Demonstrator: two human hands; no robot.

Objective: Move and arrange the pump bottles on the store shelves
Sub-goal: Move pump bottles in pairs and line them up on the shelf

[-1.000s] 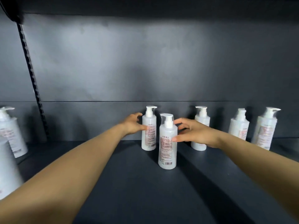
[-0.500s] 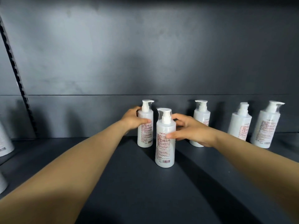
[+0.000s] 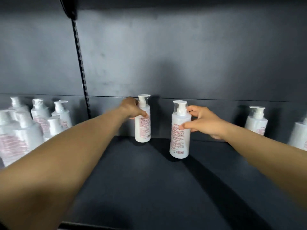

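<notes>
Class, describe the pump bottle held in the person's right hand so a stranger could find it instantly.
Start at the dark shelf. Two bottles are gripped near its middle; take the nearer bottle, held by the right hand. Unlike the bottle at the back wall, it shows a barcode near its base.

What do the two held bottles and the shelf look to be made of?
Both bottles, left and right, look like white, slightly see-through plastic with a soft sheen; each pump top sits under clear film. The shelf looks like dark matte painted metal, though laminate is possible.
</notes>
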